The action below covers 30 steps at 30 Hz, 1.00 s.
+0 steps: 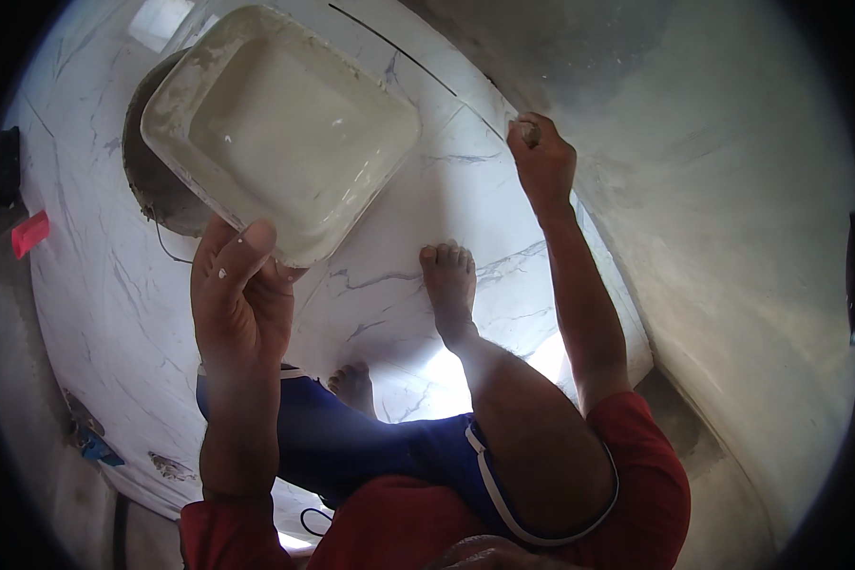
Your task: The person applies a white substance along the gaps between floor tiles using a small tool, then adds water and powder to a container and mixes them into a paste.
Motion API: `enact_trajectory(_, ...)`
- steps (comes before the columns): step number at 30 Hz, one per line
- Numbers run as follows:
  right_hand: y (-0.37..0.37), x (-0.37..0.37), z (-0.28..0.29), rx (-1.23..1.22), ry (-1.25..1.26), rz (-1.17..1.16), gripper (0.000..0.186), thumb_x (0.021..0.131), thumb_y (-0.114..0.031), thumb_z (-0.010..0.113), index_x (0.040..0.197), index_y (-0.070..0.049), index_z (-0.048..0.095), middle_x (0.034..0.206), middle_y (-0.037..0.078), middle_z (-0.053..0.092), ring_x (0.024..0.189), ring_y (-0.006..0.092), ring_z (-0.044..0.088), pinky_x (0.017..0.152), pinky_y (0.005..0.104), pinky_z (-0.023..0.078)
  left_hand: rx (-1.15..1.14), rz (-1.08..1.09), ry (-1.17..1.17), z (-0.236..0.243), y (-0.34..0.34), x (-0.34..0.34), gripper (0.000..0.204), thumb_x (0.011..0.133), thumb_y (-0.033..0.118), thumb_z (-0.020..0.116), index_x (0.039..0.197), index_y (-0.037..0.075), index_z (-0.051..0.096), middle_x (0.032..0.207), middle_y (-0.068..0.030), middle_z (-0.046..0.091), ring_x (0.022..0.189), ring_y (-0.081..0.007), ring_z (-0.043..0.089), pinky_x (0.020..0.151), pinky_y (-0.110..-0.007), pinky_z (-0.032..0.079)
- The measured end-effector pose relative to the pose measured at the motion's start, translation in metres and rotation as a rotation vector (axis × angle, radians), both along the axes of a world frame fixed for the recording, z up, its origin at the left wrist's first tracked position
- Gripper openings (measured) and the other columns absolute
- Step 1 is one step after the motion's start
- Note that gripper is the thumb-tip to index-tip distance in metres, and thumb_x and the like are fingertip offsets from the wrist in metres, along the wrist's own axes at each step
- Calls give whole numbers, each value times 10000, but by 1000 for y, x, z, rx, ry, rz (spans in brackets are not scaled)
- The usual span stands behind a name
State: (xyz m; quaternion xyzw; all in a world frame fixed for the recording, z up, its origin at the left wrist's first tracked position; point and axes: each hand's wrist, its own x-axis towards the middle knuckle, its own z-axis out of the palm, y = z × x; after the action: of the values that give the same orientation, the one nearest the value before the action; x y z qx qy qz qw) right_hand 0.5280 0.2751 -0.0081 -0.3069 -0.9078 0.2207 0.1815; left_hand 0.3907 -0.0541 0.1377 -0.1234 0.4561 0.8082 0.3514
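My left hand [242, 294] is closed on the near corner of a pale rectangular plastic tub [389, 119], thumb over the rim. Smears coat the tub's walls, and a creamy off-white mix [294, 133] covers its bottom. Below the tub, and partly hidden by it, is a round dark bucket [141, 176] with a thin wire handle. Up at the wall's foot on the right, my right hand [547, 161] is wrapped round a short handle [530, 136]. Only the handle's end shows; the tool's working part is hidden.
A smooth grey-beige wall [731, 247] rises on the right. White marble-patterned tiles [380, 275] form the floor, with dark joint lines at the top. My bare foot [448, 275] stands between the hands. On the left lie a red piece [30, 234] and a blue object [97, 446].
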Motion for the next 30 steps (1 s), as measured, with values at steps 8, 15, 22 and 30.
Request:
enact_trajectory(8,-6,49,-12,42,-123,38,227,877,-169,751,1044,-28,689,840,138,720,739,282,703,679,367,564,26,27,6,12,9,1,496,918,60,631,1363,-82,463,1195,-146,644,963,-145,670,758,-252,546)
enact_trajectory(15,-25,28,-7,275,-103,194,250,832,-124,765,1033,-77,624,822,97,661,741,277,646,650,390,555,-9,-77,-16,-7,-5,3,620,917,133,688,1420,-81,395,1340,-187,576,1183,-288,646,994,-468,584)
enact_trajectory(22,7,205,-8,64,-184,-374,222,902,-147,705,1088,-29,667,960,180,720,866,359,699,749,429,568,-262,24,57,11,19,15,592,862,219,693,1349,-58,502,1219,-120,624,1076,-179,640,859,-307,520)
enact_trajectory(30,25,215,-21,73,-260,-447,205,925,-202,686,1036,-31,661,843,190,725,748,356,718,668,423,573,-65,-53,13,-7,4,9,629,933,117,672,1446,-73,360,1374,-201,534,1222,-314,614,1011,-494,574)
